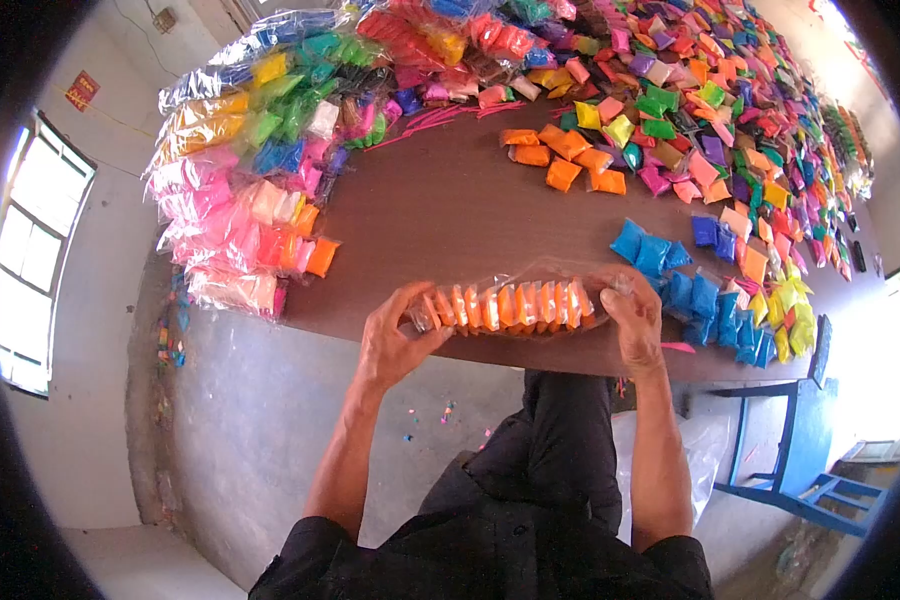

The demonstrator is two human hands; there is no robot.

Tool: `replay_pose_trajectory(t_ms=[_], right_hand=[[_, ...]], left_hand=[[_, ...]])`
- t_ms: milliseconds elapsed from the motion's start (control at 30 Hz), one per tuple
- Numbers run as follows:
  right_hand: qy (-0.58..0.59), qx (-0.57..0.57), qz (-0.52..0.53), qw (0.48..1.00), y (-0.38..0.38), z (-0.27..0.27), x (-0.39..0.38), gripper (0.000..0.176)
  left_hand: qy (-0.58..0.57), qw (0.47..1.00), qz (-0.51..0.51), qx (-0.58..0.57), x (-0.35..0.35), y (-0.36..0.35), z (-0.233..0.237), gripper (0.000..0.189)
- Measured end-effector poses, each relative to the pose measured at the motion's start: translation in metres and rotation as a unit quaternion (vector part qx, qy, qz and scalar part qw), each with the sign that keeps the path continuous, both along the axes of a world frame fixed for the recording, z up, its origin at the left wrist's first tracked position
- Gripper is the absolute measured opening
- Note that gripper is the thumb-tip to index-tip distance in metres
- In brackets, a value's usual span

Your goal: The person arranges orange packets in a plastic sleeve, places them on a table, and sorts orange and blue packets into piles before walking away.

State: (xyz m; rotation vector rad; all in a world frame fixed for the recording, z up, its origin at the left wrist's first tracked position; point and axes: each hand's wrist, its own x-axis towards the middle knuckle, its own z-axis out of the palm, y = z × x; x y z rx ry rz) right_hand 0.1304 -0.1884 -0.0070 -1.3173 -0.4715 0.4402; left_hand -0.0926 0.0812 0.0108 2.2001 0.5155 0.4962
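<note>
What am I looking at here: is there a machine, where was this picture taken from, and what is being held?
There is no robot. The only picture comes from a camera worn on a person's head, looking forward and down, so their own forearms reach in from the bottom.

The left hand and right hand grip opposite ends of a clear bag of orange packets, lined up in a row, at the near edge of a brown table.

On the table, filled clear bags are heaped at left. Loose orange packets lie farther back, a big multicolored pile spreads at right, and blue packets sit beyond the right hand.
</note>
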Motion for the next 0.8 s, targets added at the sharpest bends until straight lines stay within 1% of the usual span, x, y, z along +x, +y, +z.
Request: replay_pose_trajectory(t_ms=[67, 167, 267, 367, 467, 567, 633, 667, 733, 800], right_hand=[[0.005, -0.065, 0.021, 0.998, -0.012, -0.012, 0.008, 0.041], [-0.039, -0.03, 0.049, 0.998, -0.013, -0.006, 0.003, 0.05], [-0.039, -0.018, 0.089, 0.995, -0.014, 0.002, -0.005, 0.061], [-0.084, -0.063, 0.093, 0.99, -0.012, 0.007, -0.007, 0.066], [-0.146, -0.11, 0.071, 0.981, -0.008, 0.008, -0.007, 0.055], [-0.159, -0.112, 0.032, 0.98, -0.001, 0.003, -0.005, 0.04], [-0.145, -0.082, 0.024, 0.986, 0.003, -0.007, -0.002, 0.033], [-0.137, -0.067, 0.02, 0.988, 0.005, -0.011, -0.002, 0.03], [-0.114, -0.093, 0.029, 0.989, 0.005, -0.012, 0.0, 0.027], [-0.105, -0.126, 0.036, 0.986, 0.003, -0.01, 0.001, 0.025]], left_hand=[[-0.002, 1.0, -0.003, -0.012, 0.001, 0.002, 0.001, 0.063], [-0.015, 1.0, -0.004, -0.007, 0.004, 0.004, 0.002, 0.056], [-0.022, 1.0, -0.012, -0.009, 0.004, 0.009, -0.003, 0.051], [-0.022, 0.999, -0.022, -0.016, 0.004, 0.013, -0.006, 0.046], [-0.021, 0.999, -0.025, -0.001, 0.004, 0.016, -0.006, 0.044], [-0.025, 0.999, -0.026, 0.021, 0.007, 0.014, 0.001, 0.043], [-0.045, 0.997, -0.029, 0.058, 0.008, 0.017, 0.0, 0.04], [-0.04, 0.998, -0.028, 0.041, 0.007, 0.017, 0.0, 0.038], [-0.029, 0.999, -0.026, 0.008, 0.004, 0.018, 0.002, 0.034], [-0.029, 0.997, -0.027, 0.062, 0.003, 0.017, 0.001, 0.034]])
